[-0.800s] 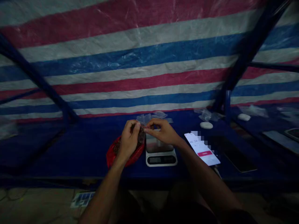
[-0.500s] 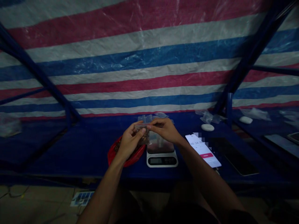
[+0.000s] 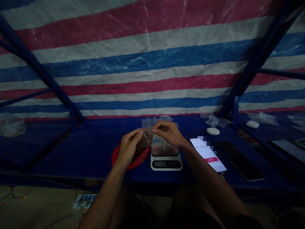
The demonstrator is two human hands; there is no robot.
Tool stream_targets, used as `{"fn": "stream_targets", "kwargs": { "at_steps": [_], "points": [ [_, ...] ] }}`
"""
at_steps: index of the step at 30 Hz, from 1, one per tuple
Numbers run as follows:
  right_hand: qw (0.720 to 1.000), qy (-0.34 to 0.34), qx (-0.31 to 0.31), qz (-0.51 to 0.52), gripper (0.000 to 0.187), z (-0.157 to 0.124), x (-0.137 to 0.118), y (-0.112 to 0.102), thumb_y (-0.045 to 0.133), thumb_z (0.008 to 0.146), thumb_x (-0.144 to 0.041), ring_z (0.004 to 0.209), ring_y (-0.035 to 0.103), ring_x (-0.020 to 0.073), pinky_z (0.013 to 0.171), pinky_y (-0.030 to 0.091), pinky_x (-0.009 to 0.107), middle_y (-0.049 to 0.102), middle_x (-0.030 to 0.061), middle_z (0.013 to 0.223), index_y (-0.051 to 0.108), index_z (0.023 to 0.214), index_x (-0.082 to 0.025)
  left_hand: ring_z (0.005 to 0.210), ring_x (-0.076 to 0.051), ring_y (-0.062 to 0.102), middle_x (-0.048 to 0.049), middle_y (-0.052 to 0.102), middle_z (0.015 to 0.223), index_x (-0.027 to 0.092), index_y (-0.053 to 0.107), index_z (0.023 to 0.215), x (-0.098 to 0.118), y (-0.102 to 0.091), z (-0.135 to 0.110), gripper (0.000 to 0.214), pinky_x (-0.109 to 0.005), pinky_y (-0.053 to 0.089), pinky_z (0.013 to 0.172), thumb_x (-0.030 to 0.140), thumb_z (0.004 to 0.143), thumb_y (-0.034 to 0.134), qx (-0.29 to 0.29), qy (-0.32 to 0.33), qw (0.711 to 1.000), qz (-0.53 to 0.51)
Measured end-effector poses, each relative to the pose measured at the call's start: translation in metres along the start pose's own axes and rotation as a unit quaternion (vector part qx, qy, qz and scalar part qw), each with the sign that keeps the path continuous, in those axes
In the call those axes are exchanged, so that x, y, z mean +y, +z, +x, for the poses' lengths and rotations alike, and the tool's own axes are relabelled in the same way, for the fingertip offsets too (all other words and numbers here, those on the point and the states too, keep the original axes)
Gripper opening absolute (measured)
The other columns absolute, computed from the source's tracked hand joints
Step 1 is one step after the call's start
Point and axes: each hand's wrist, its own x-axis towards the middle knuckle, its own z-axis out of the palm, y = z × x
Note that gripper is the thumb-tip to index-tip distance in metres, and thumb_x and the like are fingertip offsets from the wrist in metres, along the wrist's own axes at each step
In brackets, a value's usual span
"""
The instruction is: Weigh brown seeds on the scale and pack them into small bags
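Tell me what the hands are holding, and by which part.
A small clear bag of brown pieces: the left hand grips its upper left side, the right hand pinches its top right corner.

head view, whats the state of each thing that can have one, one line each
small clear bag: part-filled with brown pieces, held up, seal hard to tell
left hand: fingers closed on the bag
right hand: fingers pinching its top edge
red bag: open, brown pieces inside
scale: display too dim to read
lit phone: screen on
black device: screen dark
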Motion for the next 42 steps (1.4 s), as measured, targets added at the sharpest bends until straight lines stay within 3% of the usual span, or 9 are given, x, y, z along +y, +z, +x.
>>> {"fn": "stream_targets", "kwargs": {
  "at_steps": [8,15,21,29,35,42],
  "points": [
    [0.999,0.012,-0.022,-0.031,0.03,-0.003,0.002,0.006,0.072,0.09,-0.048,0.076,0.06,0.0158,0.073,0.049,0.03,0.067,0.0013,0.081,0.069,0.086,-0.018,0.091,-0.023,0.073,-0.0063,0.081,0.097,0.018,0.082,0.1,-0.005,0.0,-0.001,0.036,-0.03,0.056,0.083,0.048,0.081,0.08,0.01,-0.028,1.0,-0.001],
    [0.999,0.022,-0.012,-0.042,0.025,-0.006,0.008,0.011,0.071,0.091,-0.043,0.079,0.06,0.0158,0.074,0.047,0.03,0.067,0.0024,0.085,0.068,0.089,-0.017,0.079,-0.02,0.073,-0.0058,0.08,0.089,0.016,0.081,0.095,-0.001,0.0,-0.003,0.041,-0.028,0.057,0.076,0.051,0.073,0.086,0.055,-0.047,0.997,-0.007],
    [0.997,-0.002,-0.02,-0.075,0.022,-0.006,0.006,0.016,0.066,0.094,-0.038,0.078,0.059,0.0149,0.074,0.045,0.029,0.066,0.0013,0.084,0.066,0.088,-0.017,0.078,-0.02,0.073,-0.0049,0.08,0.085,0.017,0.08,0.09,0.008,0.006,-0.005,0.037,-0.028,0.058,0.072,0.049,0.073,0.085,0.061,-0.026,0.997,0.033],
    [0.995,-0.018,-0.017,-0.095,0.023,-0.008,0.003,0.014,0.069,0.093,-0.04,0.081,0.06,0.0159,0.077,0.047,0.029,0.068,0.0021,0.085,0.07,0.087,-0.017,0.08,-0.022,0.072,-0.0053,0.079,0.086,0.017,0.079,0.089,0.013,0.014,-0.003,0.036,-0.028,0.057,0.072,0.049,0.075,0.083,0.02,-0.025,0.998,0.057],
    [0.999,0.005,-0.014,-0.048,0.025,-0.006,0.007,0.004,0.071,0.092,-0.043,0.078,0.061,0.0155,0.073,0.047,0.029,0.069,0.0019,0.083,0.072,0.086,-0.018,0.073,-0.018,0.07,-0.0021,0.077,0.083,0.017,0.076,0.092,0.015,0.007,0.001,0.037,-0.026,0.056,0.068,0.051,0.077,0.081,0.06,-0.022,0.997,0.033],
    [0.997,0.001,-0.011,-0.082,0.021,-0.008,0.006,0.008,0.07,0.091,-0.036,0.073,0.055,0.0137,0.07,0.044,0.028,0.065,0.0006,0.078,0.07,0.082,-0.017,0.089,-0.025,0.075,-0.009,0.081,0.097,0.016,0.081,0.096,0.01,0.004,0.003,0.041,-0.032,0.06,0.08,0.052,0.076,0.084,-0.014,-0.048,0.997,0.059]
  ]
}}
